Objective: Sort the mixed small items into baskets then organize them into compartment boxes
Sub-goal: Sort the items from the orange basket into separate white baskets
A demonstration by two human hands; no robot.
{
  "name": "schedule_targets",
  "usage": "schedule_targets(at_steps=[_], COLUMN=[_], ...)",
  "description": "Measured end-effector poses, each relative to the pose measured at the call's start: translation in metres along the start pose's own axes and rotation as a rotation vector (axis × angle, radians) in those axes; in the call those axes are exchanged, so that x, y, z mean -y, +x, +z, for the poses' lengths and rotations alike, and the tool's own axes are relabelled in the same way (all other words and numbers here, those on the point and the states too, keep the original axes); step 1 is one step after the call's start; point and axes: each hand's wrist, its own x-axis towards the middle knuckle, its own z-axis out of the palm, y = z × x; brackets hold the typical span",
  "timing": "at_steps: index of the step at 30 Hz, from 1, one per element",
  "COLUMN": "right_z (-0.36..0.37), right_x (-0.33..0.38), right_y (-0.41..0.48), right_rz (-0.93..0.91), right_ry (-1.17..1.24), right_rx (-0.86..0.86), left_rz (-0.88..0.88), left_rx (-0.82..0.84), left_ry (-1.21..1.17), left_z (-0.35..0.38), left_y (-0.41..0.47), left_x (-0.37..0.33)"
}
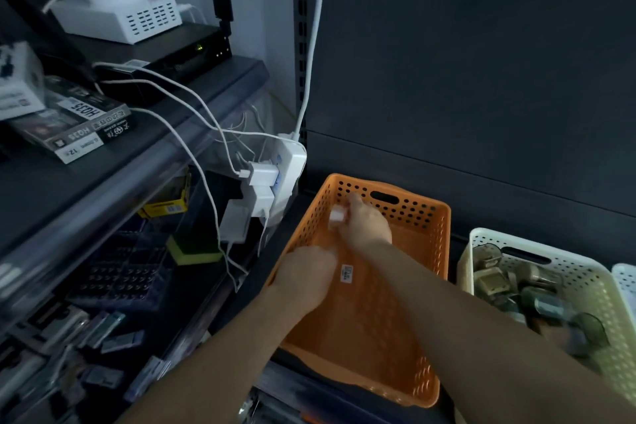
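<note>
View: head cam, looking down at dark shelving.
Orange basket [361, 323]: perforated plastic w/ cut-out handle at far end; sits on a dark shelf against the dark back panel. Both hands are over it.
R hand [367, 223]: reaches in from lower right, forearm across the basket. Fingers pinch a small white item [336, 216] near the far-left inside corner, above the floor.
L hand [304, 277]: at the basket's left wall, about mid-length, back of hand to cam, fingers curled under. Can't tell if it grips the rim or holds sth.
Sticker [347, 273]: small white label w/ dark print, flat on the basket floor, just right of the L hand.
White basket [585, 274]: just right of the orange one, same perforated type. Holds a pile of dull metallic pieces [537, 299], blurred, kind unclear.
Third basket [627, 280]: pale, only a corner shows at the right edge.
Power strip [293, 162]: white, hangs at the shelf upright left of the orange basket; white chargers [263, 177] plugged in, thin white cables running up-left.
Thick white cable [315, 45]: runs from the strip up along the upright.
Upper left shelf: black router [179, 45] w/ antenna, white vented box [137, 19] on top, printed cartons [81, 124] nearer cam.
Lower left: clear compartment boxes [113, 268] w/ small dark parts, blurred; yellow-green block [196, 251] beside them.
</note>
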Motion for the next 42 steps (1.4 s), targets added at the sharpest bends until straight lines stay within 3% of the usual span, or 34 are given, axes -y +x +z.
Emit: schedule_targets(at_steps=[7,16,23,31,37,42], right_z=[0.000,-0.016,-0.064,-0.131,-0.170,-0.196], right_x=[0.008,0.003,-0.033,-0.100,-0.180,-0.254], right_y=[-0.005,-0.023,-0.068,-0.139,-0.198,-0.253], right_rz=[-0.055,0.140,0.074,0.091,0.189,0.231], right_ry=[0.125,0.339,0.428,0.389,0.218,0.038], right_rx=[0.037,0.002,-0.240,-0.616,-0.698,-0.619], left_rz=[0.063,0.086,0.100,0.319,0.444,0.479], left_rx=[-0.086,-0.067,-0.297,-0.485,-0.425,-0.352], left_ry=[-0.041,-0.169,-0.429,-0.578,-0.648,-0.669], left_z=[-0.005,-0.009,-0.018,-0.032,-0.016,0.004], left_y=[-0.003,-0.016,-0.003,0.008,0.003,-0.008], left_x=[-0.003,0.004,-0.018,-0.121,-0.218,-0.304])
